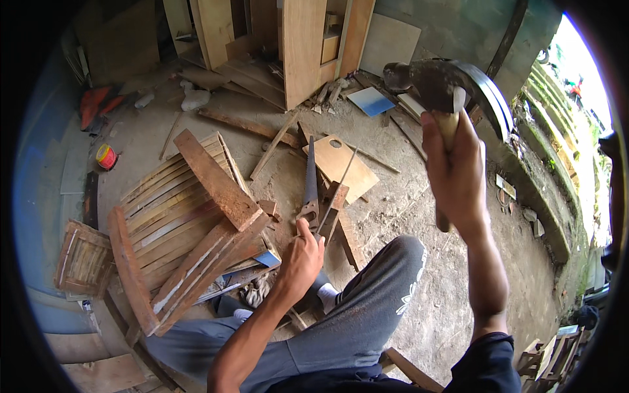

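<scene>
My right hand [458,177] is raised at the right, closed around the wooden handle of a claw hammer [436,85], whose dark metal head is up. Lower and nearer the middle, my left hand [303,259] is closed on a thin metal rod [341,183] that slants up and away from the fingers. Just beyond the left thumb is a handsaw [310,177], blade pointing away. To the left of that hand stands a slatted wooden piece [170,223] with thick reddish-brown legs, tilted on its side.
A plywood piece with a round hole [337,167] lies among loose timber beyond my left hand. A smaller slatted frame [84,259] stands at far left, near a red and yellow tub [106,157]. Tall boards [304,52] lean at the back. A concrete ledge [534,190] edges the right side.
</scene>
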